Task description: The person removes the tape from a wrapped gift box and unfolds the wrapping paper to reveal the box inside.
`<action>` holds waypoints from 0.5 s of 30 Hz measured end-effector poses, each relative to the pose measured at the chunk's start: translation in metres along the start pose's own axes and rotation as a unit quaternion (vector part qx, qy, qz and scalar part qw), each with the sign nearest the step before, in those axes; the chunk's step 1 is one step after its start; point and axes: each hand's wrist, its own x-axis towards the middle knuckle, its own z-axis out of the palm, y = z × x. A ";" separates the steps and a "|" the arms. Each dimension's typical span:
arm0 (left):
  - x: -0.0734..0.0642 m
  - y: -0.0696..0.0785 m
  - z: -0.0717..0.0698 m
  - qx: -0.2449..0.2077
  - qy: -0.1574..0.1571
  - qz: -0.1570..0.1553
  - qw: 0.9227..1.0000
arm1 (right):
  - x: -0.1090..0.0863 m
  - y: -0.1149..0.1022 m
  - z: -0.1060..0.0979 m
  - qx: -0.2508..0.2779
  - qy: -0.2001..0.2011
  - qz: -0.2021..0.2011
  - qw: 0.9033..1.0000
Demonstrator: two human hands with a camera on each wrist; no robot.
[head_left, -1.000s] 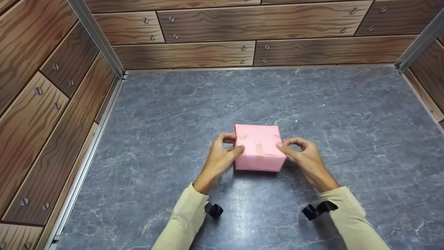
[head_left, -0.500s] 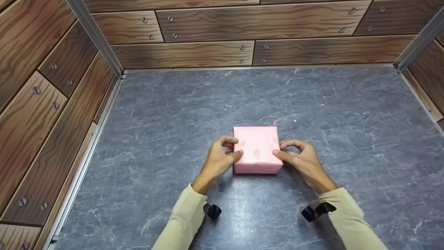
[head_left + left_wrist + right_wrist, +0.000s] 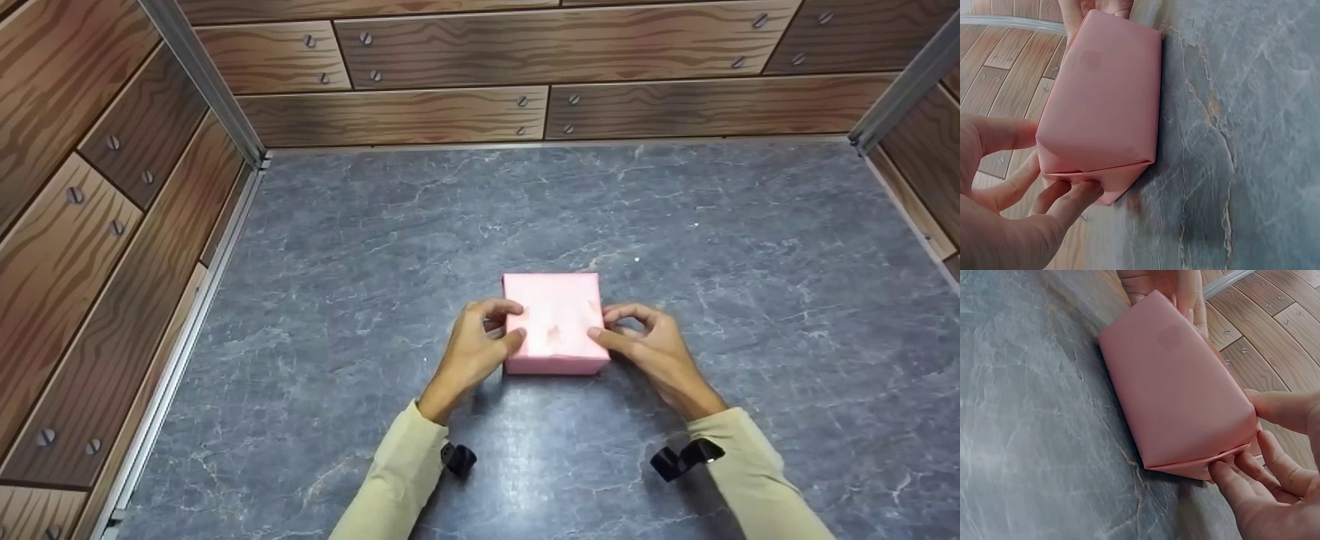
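A pink paper-wrapped box point(image 3: 555, 311) sits on the grey marbled tabletop, held from both sides. Small brownish patches, like tape, mark its top face. My left hand point(image 3: 476, 341) grips the left side, with the thumb on the top edge and a forefinger reaching over it. Opposite, the right hand point(image 3: 656, 349) pinches the right side, thumb on top. In the left wrist view, several fingertips point(image 3: 1078, 202) press against the folded paper flap at the box's end. The right wrist view shows the fingers point(image 3: 1235, 486) at a similar folded end.
Wood-plank-patterned walls point(image 3: 442, 45) stand at the back, left and right of the marbled tabletop point(image 3: 375, 225). Metal strips run along the corners and the left edge. Black wrist cameras point(image 3: 459, 459) sit by both cuffs.
The box has tipped, so its top faces the head camera more and its front face shows less. Both thumbs have shifted slightly towards me, and the left forefinger now reaches onto the top.
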 end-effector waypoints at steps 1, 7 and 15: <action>0.000 0.001 0.000 0.017 0.000 0.000 1.000 | 0.000 0.000 0.000 0.001 0.000 -0.003 1.000; -0.003 0.010 -0.004 0.151 0.000 0.001 0.988 | -0.003 -0.005 -0.002 -0.036 0.005 -0.029 0.999; -0.001 0.025 -0.002 0.227 -0.002 0.079 0.971 | -0.004 -0.017 0.000 -0.118 0.053 -0.127 0.983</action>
